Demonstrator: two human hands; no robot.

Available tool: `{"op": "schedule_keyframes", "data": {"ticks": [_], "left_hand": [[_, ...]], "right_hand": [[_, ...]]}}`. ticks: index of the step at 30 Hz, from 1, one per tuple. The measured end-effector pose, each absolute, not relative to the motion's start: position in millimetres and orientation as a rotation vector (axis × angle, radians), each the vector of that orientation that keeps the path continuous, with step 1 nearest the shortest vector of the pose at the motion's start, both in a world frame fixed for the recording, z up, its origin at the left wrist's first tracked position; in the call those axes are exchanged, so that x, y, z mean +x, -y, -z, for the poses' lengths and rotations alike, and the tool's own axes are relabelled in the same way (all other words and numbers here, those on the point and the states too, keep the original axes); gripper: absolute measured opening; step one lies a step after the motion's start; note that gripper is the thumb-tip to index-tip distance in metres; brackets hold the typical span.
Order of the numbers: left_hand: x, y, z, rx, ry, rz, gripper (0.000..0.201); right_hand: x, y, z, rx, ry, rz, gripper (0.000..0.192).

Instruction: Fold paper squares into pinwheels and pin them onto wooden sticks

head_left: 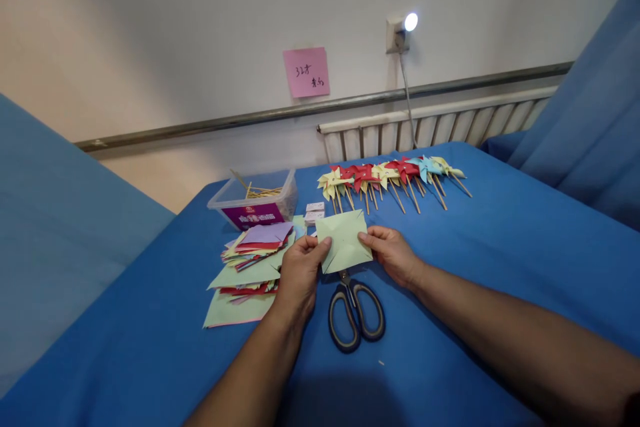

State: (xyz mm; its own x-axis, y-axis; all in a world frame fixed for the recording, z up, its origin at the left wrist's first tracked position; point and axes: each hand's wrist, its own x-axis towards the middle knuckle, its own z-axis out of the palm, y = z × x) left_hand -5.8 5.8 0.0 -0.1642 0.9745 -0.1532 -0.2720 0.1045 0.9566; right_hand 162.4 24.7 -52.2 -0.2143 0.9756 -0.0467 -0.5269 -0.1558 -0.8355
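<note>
Paper (345, 240), pinched at nine o'clock by left hand (299, 267), at three by right hand (393, 253), scissors (361, 320) at six

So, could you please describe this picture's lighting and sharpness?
In the head view, the small light at the wall socket glares as a white spot; in the head view, a soft shadow darkens the blue cloth at the bottom edge; in the head view, the right-side curtain looks soft, while the green paper in the left hand and right hand is fairly clear.
</note>
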Motion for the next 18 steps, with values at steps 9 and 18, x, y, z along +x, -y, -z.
{"op": "schedule_keyframes", "data": {"ticks": [9, 18], "left_hand": [[-9.1, -5.6, -0.3, 0.827, -1.196, -1.389, 0.036], [-5.7, -4.7, -1.8, 0.819, -1.112, -1.332, 0.029]], "right_hand": [[160.9, -25.8, 55.3, -0.759, 0.933, -1.608, 0.032], [163.3, -24.7, 50.5, -0.842, 1.077, -1.519, 0.038]]}}
